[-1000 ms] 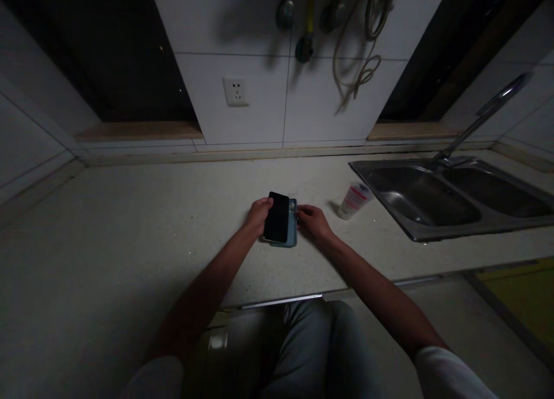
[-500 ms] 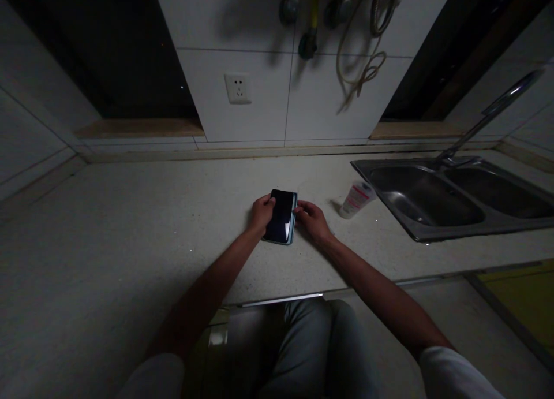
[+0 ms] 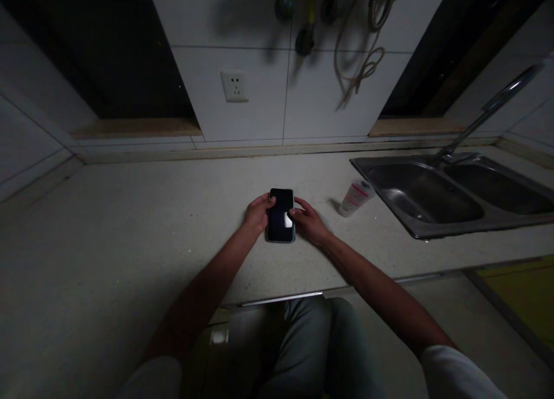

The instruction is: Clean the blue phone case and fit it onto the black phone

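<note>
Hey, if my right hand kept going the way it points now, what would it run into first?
The smartphone: your right hand appears to touch its right edge, though depth is hard to judge from this view.

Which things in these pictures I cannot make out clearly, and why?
Head view:
Smartphone screen: too dark, only glare shows.
Its side edges: partly covered by the left hand and right hand.
White tube label: too small to read.
Hanging hose: cut off by the top edge.
</note>
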Demonstrator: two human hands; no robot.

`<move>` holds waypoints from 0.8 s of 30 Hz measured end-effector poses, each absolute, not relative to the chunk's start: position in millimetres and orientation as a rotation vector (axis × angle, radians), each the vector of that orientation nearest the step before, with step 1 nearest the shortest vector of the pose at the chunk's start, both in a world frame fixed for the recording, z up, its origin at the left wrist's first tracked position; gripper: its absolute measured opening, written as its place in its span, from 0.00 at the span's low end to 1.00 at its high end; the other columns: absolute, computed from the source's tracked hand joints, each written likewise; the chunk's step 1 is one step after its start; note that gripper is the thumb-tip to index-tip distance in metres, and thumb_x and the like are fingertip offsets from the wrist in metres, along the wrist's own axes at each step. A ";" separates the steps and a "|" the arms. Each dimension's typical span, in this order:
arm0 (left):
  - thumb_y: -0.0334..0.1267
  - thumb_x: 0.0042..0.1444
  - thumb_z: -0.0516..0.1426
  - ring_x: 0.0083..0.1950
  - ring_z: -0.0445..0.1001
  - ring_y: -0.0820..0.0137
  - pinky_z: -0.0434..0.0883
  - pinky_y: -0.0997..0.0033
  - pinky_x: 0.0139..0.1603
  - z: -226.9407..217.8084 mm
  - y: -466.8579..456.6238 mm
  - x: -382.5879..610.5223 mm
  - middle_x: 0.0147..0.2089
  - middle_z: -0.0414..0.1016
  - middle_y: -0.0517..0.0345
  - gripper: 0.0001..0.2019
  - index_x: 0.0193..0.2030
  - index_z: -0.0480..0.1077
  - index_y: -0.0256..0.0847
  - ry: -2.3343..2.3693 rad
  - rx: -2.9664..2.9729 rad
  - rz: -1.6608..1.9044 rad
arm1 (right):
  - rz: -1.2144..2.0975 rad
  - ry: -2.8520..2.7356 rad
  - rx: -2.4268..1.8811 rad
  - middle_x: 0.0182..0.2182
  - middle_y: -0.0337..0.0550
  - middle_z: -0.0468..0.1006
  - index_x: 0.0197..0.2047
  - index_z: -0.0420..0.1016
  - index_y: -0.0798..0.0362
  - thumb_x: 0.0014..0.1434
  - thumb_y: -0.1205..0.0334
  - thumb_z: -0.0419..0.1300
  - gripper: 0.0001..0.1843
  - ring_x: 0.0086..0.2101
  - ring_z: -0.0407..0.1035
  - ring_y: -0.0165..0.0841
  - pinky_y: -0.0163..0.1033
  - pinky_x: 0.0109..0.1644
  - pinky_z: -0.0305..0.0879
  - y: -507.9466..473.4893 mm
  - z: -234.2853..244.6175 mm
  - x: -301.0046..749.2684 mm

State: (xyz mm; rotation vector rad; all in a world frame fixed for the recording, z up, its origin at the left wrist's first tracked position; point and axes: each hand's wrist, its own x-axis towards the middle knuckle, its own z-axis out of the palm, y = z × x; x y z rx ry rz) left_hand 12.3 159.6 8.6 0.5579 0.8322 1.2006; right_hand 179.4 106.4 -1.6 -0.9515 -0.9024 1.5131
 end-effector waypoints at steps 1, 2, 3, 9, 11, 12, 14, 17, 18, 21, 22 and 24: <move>0.26 0.43 0.70 0.45 0.79 0.65 0.72 0.63 0.56 8.2 159.8 11.6 0.41 0.81 0.48 0.20 0.45 0.76 0.32 0.815 0.548 1.200 | 1.537 -0.909 -0.944 0.32 0.35 0.80 0.59 0.69 0.43 0.45 0.53 0.76 0.39 0.31 0.74 0.32 0.37 0.36 0.71 105.5 -0.7 178.8; 0.26 0.43 0.70 0.46 0.79 0.64 0.71 0.63 0.56 7.8 159.7 11.2 0.41 0.81 0.48 0.20 0.45 0.75 0.31 0.803 0.536 1.201 | 1.557 -0.919 -0.935 0.34 0.36 0.81 0.63 0.67 0.43 0.45 0.55 0.76 0.43 0.33 0.75 0.34 0.39 0.38 0.72 104.7 0.4 178.3; 0.26 0.43 0.71 0.47 0.79 0.64 0.71 0.63 0.57 7.4 159.5 10.9 0.41 0.81 0.48 0.20 0.45 0.75 0.31 0.799 0.523 1.204 | 1.573 -0.932 -0.923 0.37 0.38 0.82 0.65 0.64 0.43 0.44 0.57 0.77 0.47 0.35 0.76 0.35 0.40 0.41 0.73 104.0 1.5 177.9; 0.28 0.44 0.71 0.48 0.79 0.63 0.73 0.61 0.56 9.8 158.6 11.3 0.42 0.81 0.48 0.21 0.47 0.75 0.34 0.786 0.522 1.193 | 1.577 -0.998 -0.930 0.42 0.41 0.83 0.74 0.51 0.42 0.40 0.67 0.77 0.64 0.40 0.78 0.38 0.47 0.49 0.75 102.1 3.5 179.4; 0.28 0.46 0.71 0.44 0.79 0.65 0.73 0.64 0.54 12.6 159.1 11.2 0.41 0.82 0.48 0.18 0.45 0.76 0.33 0.786 0.536 1.180 | 1.565 -0.989 -0.948 0.41 0.42 0.83 0.75 0.49 0.42 0.39 0.68 0.77 0.65 0.38 0.79 0.39 0.48 0.47 0.76 103.0 1.3 180.6; 0.29 0.47 0.71 0.42 0.79 0.67 0.74 0.66 0.51 14.1 159.5 11.0 0.40 0.81 0.49 0.16 0.43 0.76 0.33 0.786 0.543 1.167 | 1.565 -0.978 -0.951 0.41 0.42 0.83 0.75 0.49 0.42 0.39 0.68 0.77 0.65 0.37 0.79 0.39 0.48 0.46 0.76 103.7 0.1 181.1; 0.32 0.50 0.70 0.35 0.77 0.71 0.74 0.71 0.44 17.1 160.2 10.2 0.36 0.80 0.50 0.11 0.39 0.76 0.32 0.785 0.552 1.124 | 1.573 -0.955 -0.940 0.39 0.41 0.84 0.75 0.49 0.43 0.39 0.67 0.77 0.65 0.36 0.79 0.38 0.48 0.45 0.77 105.1 -2.2 182.0; 0.38 0.54 0.69 0.28 0.73 0.73 0.73 0.73 0.34 20.6 160.2 8.8 0.28 0.77 0.53 0.11 0.35 0.75 0.32 0.802 0.554 1.053 | 1.591 -0.943 -0.924 0.37 0.39 0.84 0.74 0.51 0.43 0.38 0.67 0.78 0.64 0.35 0.79 0.37 0.46 0.44 0.77 106.3 -3.4 183.0; 0.39 0.54 0.69 0.27 0.73 0.73 0.72 0.73 0.33 21.4 159.8 8.3 0.28 0.77 0.53 0.12 0.35 0.75 0.32 0.807 0.568 1.042 | 1.596 -0.941 -0.922 0.37 0.39 0.84 0.74 0.52 0.43 0.38 0.67 0.78 0.64 0.35 0.79 0.37 0.46 0.44 0.77 106.3 -3.3 183.3; 0.41 0.53 0.69 0.28 0.75 0.72 0.73 0.72 0.33 23.1 157.7 7.4 0.30 0.78 0.51 0.14 0.37 0.75 0.32 0.827 0.649 1.060 | 1.612 -0.951 -0.903 0.38 0.40 0.84 0.74 0.52 0.43 0.39 0.66 0.78 0.63 0.36 0.79 0.37 0.45 0.44 0.77 105.9 -2.2 184.1; 0.41 0.53 0.69 0.29 0.75 0.71 0.73 0.71 0.34 23.5 156.9 7.4 0.31 0.79 0.50 0.14 0.37 0.75 0.32 0.839 0.679 1.069 | 1.616 -0.964 -0.891 0.38 0.40 0.84 0.73 0.53 0.43 0.39 0.66 0.78 0.62 0.36 0.79 0.38 0.46 0.44 0.77 105.7 -1.9 184.3; 0.43 0.53 0.69 0.30 0.76 0.69 0.74 0.69 0.35 24.3 155.4 7.7 0.32 0.80 0.48 0.15 0.37 0.75 0.32 0.868 0.729 1.082 | 1.617 -0.991 -0.874 0.38 0.41 0.84 0.73 0.54 0.43 0.40 0.65 0.78 0.61 0.36 0.79 0.38 0.47 0.44 0.76 105.7 -1.3 184.8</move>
